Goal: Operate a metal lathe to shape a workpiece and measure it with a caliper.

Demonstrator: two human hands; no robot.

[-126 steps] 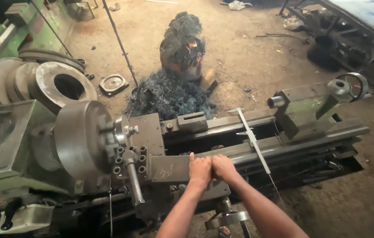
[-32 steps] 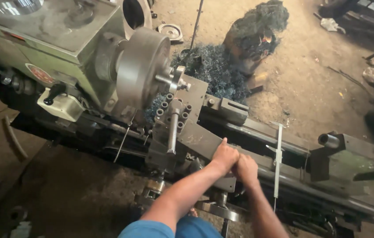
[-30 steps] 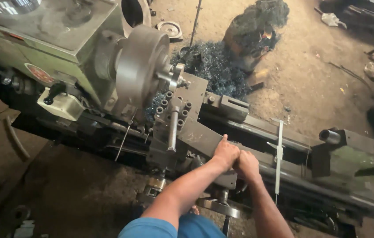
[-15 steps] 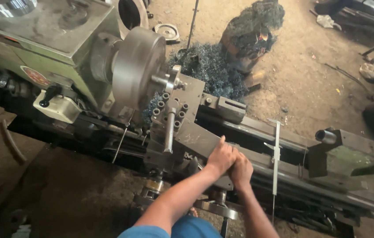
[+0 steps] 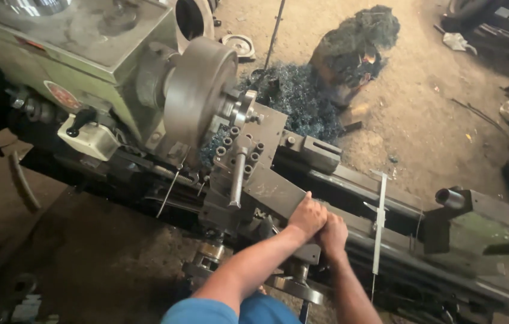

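While both fists stay pressed together on the carriage [image 5: 278, 195], left hand [image 5: 307, 217] and right hand [image 5: 332, 233] are clenched on something hidden beneath them, and the view has swung slightly since half a second ago. Beyond lie the chuck [image 5: 197, 90], the caliper [image 5: 379, 225] across the bed, the tailstock [image 5: 482, 219] and swarf [image 5: 293, 99]. A handwheel [image 5: 295, 289] shows below the wrists.

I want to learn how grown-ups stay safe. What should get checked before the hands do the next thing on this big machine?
1. Both hands on the slide: left hand and right hand grip its end, ok.
2. Chuck stopped: cannot tell.
3. Ruler safely put: lies loose across the bed, not ok.
4. Lever away from hands: ok.
5. Chips off the machine: piled on the floor behind, ok.
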